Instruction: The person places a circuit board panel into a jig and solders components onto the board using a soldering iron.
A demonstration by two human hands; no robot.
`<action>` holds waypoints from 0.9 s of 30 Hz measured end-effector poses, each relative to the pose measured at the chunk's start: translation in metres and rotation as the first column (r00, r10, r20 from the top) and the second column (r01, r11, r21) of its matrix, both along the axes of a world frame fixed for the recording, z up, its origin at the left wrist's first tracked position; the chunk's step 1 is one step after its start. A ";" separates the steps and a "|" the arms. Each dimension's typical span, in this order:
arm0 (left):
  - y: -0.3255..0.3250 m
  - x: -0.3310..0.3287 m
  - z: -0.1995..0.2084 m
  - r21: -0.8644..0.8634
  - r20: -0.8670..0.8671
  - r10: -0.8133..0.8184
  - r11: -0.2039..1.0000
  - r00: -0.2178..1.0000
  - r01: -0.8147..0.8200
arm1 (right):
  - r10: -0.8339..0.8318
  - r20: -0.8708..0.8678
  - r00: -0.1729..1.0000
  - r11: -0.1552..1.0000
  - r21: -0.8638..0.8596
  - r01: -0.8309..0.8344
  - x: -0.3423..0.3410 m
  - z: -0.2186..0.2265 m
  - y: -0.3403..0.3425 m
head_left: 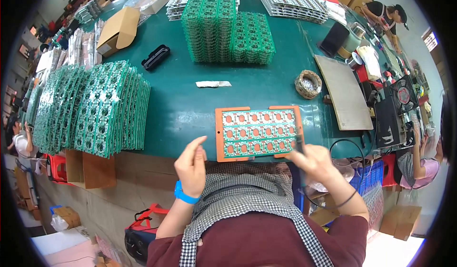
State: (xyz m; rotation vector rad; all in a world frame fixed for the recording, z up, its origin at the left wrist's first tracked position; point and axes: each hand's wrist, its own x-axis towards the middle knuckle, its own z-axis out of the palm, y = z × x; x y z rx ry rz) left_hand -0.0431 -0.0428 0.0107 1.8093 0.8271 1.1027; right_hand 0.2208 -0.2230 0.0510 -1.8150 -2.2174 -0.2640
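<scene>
A green circuit board panel (259,132) with rows of round cutouts lies in an orange-brown tray-like fixture (219,138) at the table's near edge. My right hand (314,162) is over the fixture's lower right corner, closed around a slim dark tool (299,144). Motion blurs the tool, so its kind does not show. Left of the fixture, my left hand (192,167) hovers apart from it, fingers extended and holding nothing. It wears a blue wristband.
Upright circuit boards (97,107) crowd the table's left side. Tall green board stacks (212,24) stand at the back. To the right are a tape roll (308,84), a grey-brown flat board (343,93), a black fan unit (402,95) and a looping black cable (350,141).
</scene>
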 end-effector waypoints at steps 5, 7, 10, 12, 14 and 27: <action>0.013 0.017 0.004 0.338 -0.402 -0.121 0.901 0.907 0.270 | -0.517 -0.155 0.842 0.827 0.166 0.538 0.021 0.095 -0.069; 0.020 0.023 0.004 0.289 -0.483 -0.183 0.889 0.856 0.354 | -0.636 -0.453 0.624 0.647 0.127 0.752 -0.004 0.139 -0.110; 0.021 0.030 0.002 0.301 -0.620 -0.193 0.837 0.761 0.458 | -0.627 -0.376 0.682 0.740 -0.014 0.672 -0.005 0.106 -0.086; 0.025 0.029 0.006 0.283 -0.646 -0.216 0.824 0.732 0.492 | -0.492 -0.528 0.692 0.831 -0.047 0.554 0.000 0.057 -0.038; 0.025 0.030 0.011 0.269 -0.680 -0.226 0.808 0.698 0.524 | -0.407 -0.387 0.827 0.912 -0.122 0.392 0.027 0.015 -0.014; 0.003 0.010 -0.016 0.000 -0.555 -0.077 0.996 0.829 0.092 | -0.575 -0.768 0.283 -0.111 0.416 0.903 0.076 -0.031 -0.032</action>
